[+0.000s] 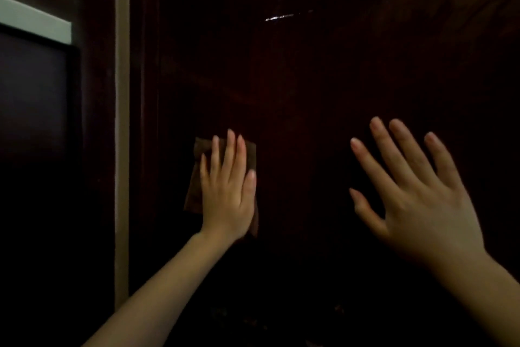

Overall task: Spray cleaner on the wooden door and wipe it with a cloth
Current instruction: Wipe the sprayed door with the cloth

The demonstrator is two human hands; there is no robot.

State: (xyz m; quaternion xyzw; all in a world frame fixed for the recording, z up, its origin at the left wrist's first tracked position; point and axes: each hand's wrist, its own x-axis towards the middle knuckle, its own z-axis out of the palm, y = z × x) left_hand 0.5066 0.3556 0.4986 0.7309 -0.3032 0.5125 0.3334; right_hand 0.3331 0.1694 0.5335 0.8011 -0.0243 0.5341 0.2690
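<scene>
1. The left hand [228, 189] lies flat, palm forward, with its fingers straight, close together and pointing up. It presses a cloth against the door and does not curl round it.
2. The cloth [193, 192] is a small brown square, mostly hidden under the left hand. Its edges show above the fingertips, out to the left of the hand, and in a narrow strip along the thumb side down to the wrist.
3. The right hand [416, 194] is held up with its palm toward the door, fingers straight and spread wide, thumb out to the left. It holds nothing. Whether it touches the wood cannot be told in the dim light.
4. The two hands are well apart, the right one nearer the camera. Both forearms are bare and reach up from the bottom edge.
5. The wooden door [309, 79] fills most of the view, very dark reddish brown and dimly lit. A small bright glint [281, 17] sits on it high above the hands.
6. Left of the door runs a pale upright strip [121, 121] from top to bottom.
7. Further left is a dark panel [33, 121] with a pale slanted band [33, 20] along its top.
</scene>
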